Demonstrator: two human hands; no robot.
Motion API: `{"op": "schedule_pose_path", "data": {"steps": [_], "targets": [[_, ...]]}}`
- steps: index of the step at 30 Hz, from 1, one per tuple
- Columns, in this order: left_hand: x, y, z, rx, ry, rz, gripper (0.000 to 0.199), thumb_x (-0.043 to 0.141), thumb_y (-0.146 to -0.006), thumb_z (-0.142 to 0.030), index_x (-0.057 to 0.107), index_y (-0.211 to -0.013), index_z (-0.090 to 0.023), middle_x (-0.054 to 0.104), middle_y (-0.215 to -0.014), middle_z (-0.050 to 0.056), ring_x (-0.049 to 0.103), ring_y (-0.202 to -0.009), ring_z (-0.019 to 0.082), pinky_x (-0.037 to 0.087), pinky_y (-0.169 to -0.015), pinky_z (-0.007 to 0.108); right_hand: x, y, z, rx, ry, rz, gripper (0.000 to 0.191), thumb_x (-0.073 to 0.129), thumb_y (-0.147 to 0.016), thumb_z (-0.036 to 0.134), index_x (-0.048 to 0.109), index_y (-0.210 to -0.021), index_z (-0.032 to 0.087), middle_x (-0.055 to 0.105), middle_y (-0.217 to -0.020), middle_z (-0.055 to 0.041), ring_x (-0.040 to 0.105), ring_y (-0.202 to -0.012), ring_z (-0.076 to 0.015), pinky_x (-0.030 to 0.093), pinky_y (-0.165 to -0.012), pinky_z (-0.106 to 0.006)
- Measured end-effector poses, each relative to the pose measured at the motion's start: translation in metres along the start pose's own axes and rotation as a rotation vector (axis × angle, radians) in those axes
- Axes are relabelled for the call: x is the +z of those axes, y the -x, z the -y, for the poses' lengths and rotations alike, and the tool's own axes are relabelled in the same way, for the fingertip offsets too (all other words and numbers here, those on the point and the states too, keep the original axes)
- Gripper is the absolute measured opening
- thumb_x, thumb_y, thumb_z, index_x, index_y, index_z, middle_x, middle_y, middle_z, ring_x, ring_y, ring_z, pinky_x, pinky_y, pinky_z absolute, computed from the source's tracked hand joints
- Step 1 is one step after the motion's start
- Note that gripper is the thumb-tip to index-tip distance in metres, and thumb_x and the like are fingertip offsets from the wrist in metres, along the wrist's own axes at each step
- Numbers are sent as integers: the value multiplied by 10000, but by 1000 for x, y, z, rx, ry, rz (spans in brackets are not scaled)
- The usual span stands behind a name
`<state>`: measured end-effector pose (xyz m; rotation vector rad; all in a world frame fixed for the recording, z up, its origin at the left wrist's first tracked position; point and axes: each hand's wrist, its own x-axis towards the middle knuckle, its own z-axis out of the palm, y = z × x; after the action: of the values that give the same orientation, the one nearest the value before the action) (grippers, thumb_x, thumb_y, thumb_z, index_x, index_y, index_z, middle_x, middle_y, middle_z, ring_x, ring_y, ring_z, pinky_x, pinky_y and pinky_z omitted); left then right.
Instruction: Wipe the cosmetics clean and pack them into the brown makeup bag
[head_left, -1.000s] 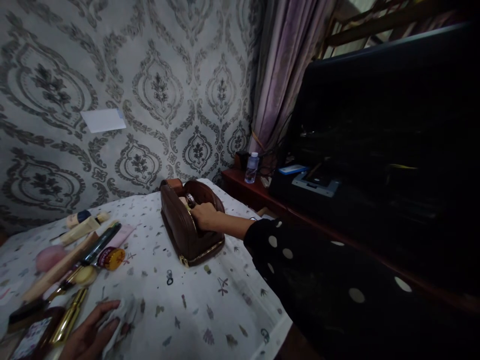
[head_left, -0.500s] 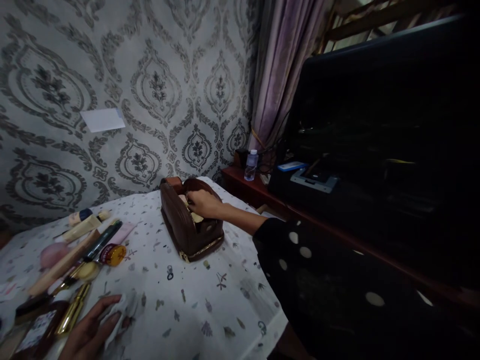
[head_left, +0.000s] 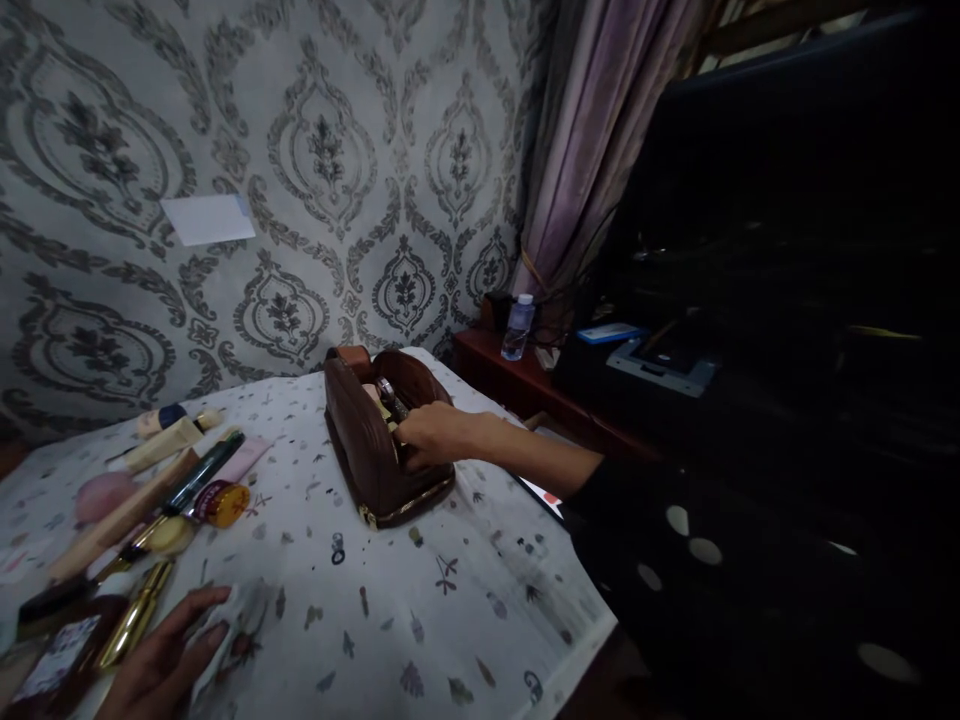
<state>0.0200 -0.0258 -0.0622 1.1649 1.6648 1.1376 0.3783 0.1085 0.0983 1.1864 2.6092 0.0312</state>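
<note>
A brown leather cosmetic bag (head_left: pixel 360 440) stands unzipped on the cloth-covered table, with several small items inside. My right hand (head_left: pixel 435 432) reaches into the near right part of its opening. Its fingers are curled down, and the bag wall hides their tips and whatever they grip. Just beyond them a dark, shiny item (head_left: pixel 390 394) shows in the bag. At the lower left, my left hand (head_left: pixel 169 655) has thumb and fingers closed round a crumpled white tissue (head_left: pixel 225 630). A gold tube (head_left: pixel 136 615) lies close beside that hand.
Cosmetics spread over the left: a pink sponge (head_left: pixel 105 498), a green tube (head_left: pixel 204 470), an amber-capped jar (head_left: pixel 223 503) and a dark bottle (head_left: pixel 67 655). A water bottle (head_left: pixel 517 328) stands on the red-brown ledge (head_left: pixel 487 352) behind. Patterned wallpaper (head_left: pixel 322 170) bounds the far side.
My right hand has shifted toward the near right end of the bag opening, uncovering the dark, shiny item. My left hand keeps the tissue. The view has turned slightly.
</note>
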Motion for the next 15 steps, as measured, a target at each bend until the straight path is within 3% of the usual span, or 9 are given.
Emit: {"op": "schedule_pose_path", "data": {"steps": [5, 11, 15], "targets": [[-5, -2, 9, -46, 18, 43, 641, 850, -439, -647, 749, -912, -226, 736, -1068, 47, 682, -1037, 327, 615, -724, 301, -1, -14, 4, 44, 39, 95, 368, 714, -809, 368, 708, -1097, 139, 739, -1023, -154, 703, -1006, -267, 525, -790, -311], [-6, 0, 17, 27, -128, 35, 595, 800, -514, -680, 740, -945, -274, 737, -1084, 27, 631, -1153, 316, 576, -875, 301, -6, 5, 10, 84, 56, 39, 267, 634, -866, 259, 717, -1068, 106, 739, -1000, -188, 708, -1009, -281, 535, -807, -320], [2, 8, 13, 31, -204, -22, 576, 690, -583, -780, 730, -944, -333, 741, -1060, -12, 641, -1131, 308, 566, -920, 366, -12, 9, 16, 123, 99, 100, 233, 558, -914, 210, 730, -1012, 87, 738, -983, -211, 710, -1004, -313, 547, -779, -344]]}}
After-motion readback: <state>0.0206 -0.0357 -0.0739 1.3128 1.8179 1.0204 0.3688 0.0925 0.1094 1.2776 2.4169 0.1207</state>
